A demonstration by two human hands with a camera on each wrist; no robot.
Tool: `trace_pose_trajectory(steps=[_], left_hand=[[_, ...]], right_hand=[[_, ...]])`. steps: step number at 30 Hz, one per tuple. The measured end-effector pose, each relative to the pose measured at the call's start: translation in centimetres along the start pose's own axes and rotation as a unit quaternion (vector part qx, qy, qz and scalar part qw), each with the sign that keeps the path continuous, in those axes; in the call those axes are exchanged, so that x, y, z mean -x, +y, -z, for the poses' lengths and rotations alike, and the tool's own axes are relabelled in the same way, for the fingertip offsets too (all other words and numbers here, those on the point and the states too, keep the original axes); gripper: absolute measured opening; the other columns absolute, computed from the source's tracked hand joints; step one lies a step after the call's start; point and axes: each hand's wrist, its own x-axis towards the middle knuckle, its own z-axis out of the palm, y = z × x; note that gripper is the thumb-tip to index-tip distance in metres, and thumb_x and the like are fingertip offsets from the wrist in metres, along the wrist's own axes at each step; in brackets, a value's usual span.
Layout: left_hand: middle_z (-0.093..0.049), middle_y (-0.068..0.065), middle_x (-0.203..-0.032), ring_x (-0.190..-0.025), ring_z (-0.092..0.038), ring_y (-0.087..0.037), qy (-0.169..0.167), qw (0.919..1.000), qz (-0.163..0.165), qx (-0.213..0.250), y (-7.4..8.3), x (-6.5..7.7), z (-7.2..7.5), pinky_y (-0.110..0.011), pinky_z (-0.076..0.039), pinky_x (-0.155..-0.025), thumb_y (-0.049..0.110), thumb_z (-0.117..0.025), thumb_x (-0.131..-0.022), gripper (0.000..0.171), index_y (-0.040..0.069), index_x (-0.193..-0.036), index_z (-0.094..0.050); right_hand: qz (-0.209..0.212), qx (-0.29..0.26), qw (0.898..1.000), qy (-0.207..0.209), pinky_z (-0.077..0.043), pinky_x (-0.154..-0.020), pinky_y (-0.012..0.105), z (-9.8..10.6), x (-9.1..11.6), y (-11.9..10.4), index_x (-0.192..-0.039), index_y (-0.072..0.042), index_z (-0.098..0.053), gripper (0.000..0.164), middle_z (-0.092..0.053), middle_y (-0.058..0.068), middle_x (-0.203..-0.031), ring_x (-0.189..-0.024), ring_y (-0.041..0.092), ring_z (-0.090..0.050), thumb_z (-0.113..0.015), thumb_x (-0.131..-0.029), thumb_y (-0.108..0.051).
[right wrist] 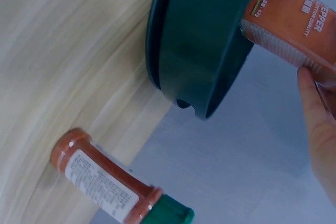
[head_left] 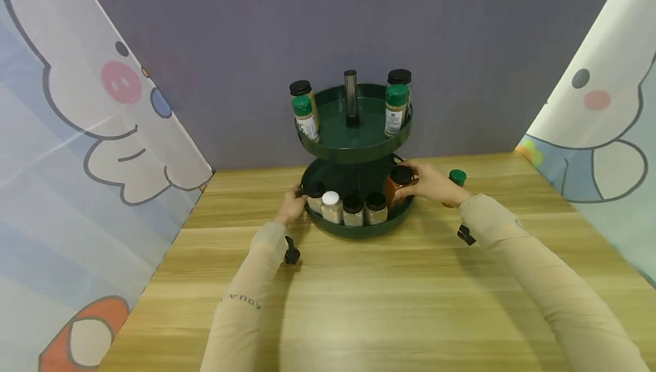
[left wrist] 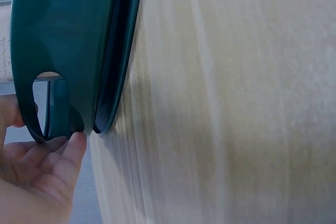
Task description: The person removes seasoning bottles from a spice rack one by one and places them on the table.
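A dark green two-tier round rack [head_left: 353, 154] stands on the table. My left hand [head_left: 291, 205] grips the lower tier's rim at its handle cutout, thumb on one side and fingers on the other in the left wrist view. With my right hand [head_left: 427, 183] I hold a black-lidded pepper jar [head_left: 393, 188] of orange-red powder at the lower tier's right side; its base overlaps the rim in the right wrist view. Along that tier's front stand a white-lidded jar [head_left: 332, 208] and black-lidded jars [head_left: 353, 212] of pale contents.
Green-capped bottles [head_left: 396, 111] and black-lidded jars [head_left: 300, 90] stand on the upper tier, left and right of the metal post [head_left: 351, 98]. A green-capped bottle of red spice [right wrist: 105, 179] stands on the table right of the rack. Behind rises a grey wall [head_left: 246, 64].
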Motion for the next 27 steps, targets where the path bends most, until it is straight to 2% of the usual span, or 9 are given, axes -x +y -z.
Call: trace_pose_trajectory(steps=[6, 14, 21, 27], left_hand=[[-0.039, -0.026, -0.130, -0.119, -0.040, -0.031, -0.011, 0.9999, 0.001, 0.008, 0.2, -0.3, 0.0, -0.037, -0.038, -0.095, 0.011, -0.040, -0.092, 0.052, -0.007, -0.137, -0.020], [-0.038, -0.028, -0.130, -0.120, -0.039, -0.033, -0.006, 0.9999, -0.011, 0.001, -0.1, 0.0, -0.1, -0.038, -0.036, -0.097, 0.010, -0.041, -0.091, 0.053, -0.009, -0.136, -0.021], [-0.037, -0.029, -0.131, -0.119, -0.039, -0.034, -0.014, 0.9998, -0.006, 0.015, -0.5, 0.3, 0.0, -0.040, -0.039, -0.095, 0.009, -0.040, -0.092, 0.053, -0.009, -0.136, -0.019], [-0.036, -0.027, -0.132, -0.119, -0.039, -0.031, -0.017, 0.9994, 0.005, 0.030, 0.0, 0.4, 0.0, -0.038, -0.039, -0.093, 0.011, -0.039, -0.093, 0.053, -0.007, -0.138, -0.017]], right_hand=[[-0.006, -0.010, 1.000, 0.013, -0.049, -0.079, 0.039, 1.5, 0.2, -0.4, -0.120, -0.004, -0.045, 0.066, -0.054, 0.013, -0.112, -0.103, 0.028, -0.053, -0.075, -0.068, -0.030], [-0.021, 0.025, 0.999, 0.034, -0.038, -0.090, 0.048, 2.8, 1.0, -0.5, -0.121, -0.004, -0.047, 0.067, -0.055, 0.013, -0.111, -0.108, 0.032, -0.049, -0.075, -0.067, -0.033], [-0.037, 0.043, 0.997, 0.048, -0.042, -0.086, 0.046, 3.6, 2.4, 0.0, -0.121, -0.005, -0.047, 0.066, -0.056, 0.014, -0.112, -0.105, 0.031, -0.051, -0.074, -0.068, -0.035], [-0.043, 0.052, 0.996, 0.055, -0.042, -0.083, 0.046, 4.6, 3.8, 0.0, -0.119, -0.002, -0.048, 0.064, -0.056, 0.015, -0.109, -0.099, 0.030, -0.053, -0.074, -0.069, -0.033]])
